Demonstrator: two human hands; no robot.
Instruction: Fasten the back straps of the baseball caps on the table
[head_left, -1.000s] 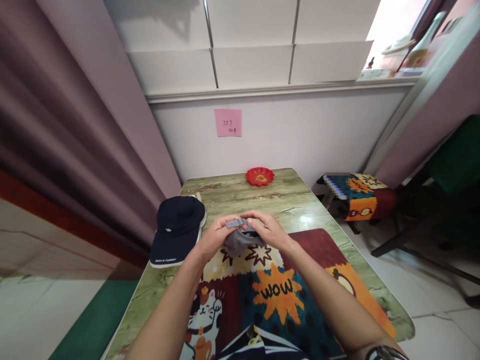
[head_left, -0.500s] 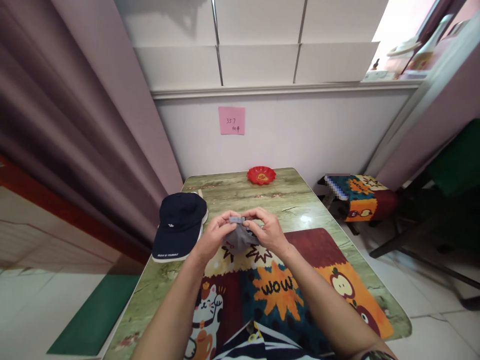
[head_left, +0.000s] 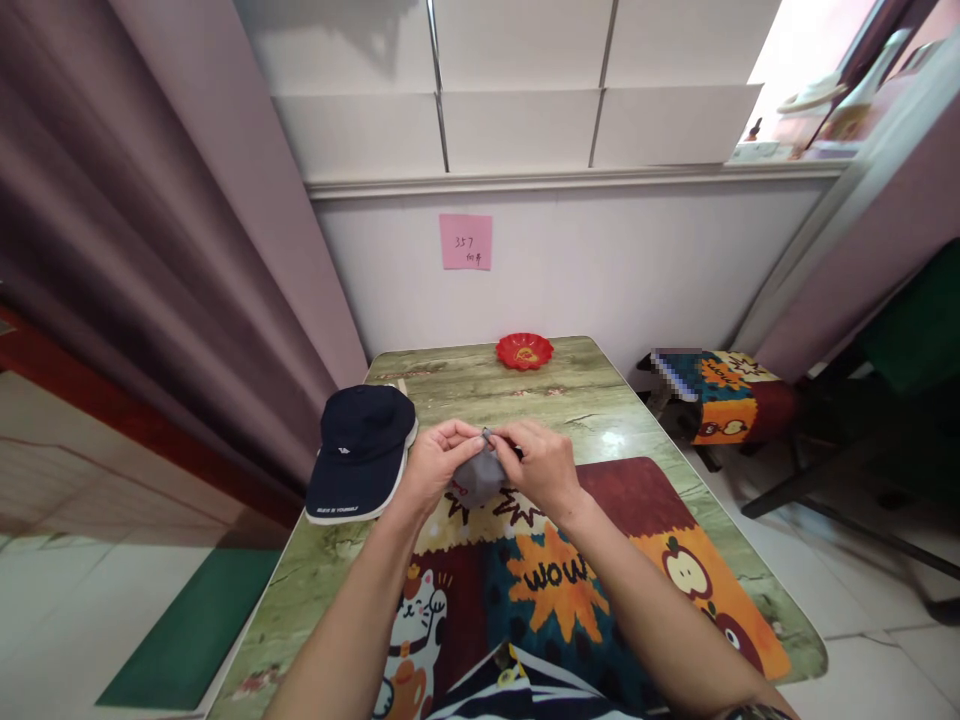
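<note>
Between my hands, over the far part of the patterned mat [head_left: 517, 590], is a grey cloth item that looks like a cap [head_left: 480, 482]. My left hand [head_left: 435, 465] pinches its strap from the left with thumb and fingertips. From the other side, my right hand [head_left: 541, 462] is closed on the strap by a small buckle [head_left: 487, 434]. The fingers cover most of the strap. A navy cap [head_left: 361, 445] with a white-edged brim lies to the left of my left hand, not touching it.
A red scalloped dish [head_left: 525, 351] sits toward the far edge of the green marbled table [head_left: 442, 385]. The wall with a pink note [head_left: 466, 242] rises behind it. On the right stands a stool [head_left: 727, 395] with a patterned cover; a purple curtain [head_left: 187, 180] hangs at left.
My right hand has shifted slightly and its fingers now curl over the buckle end of the strap. Less of the strap shows between the hands. The navy cap and dish stay put.
</note>
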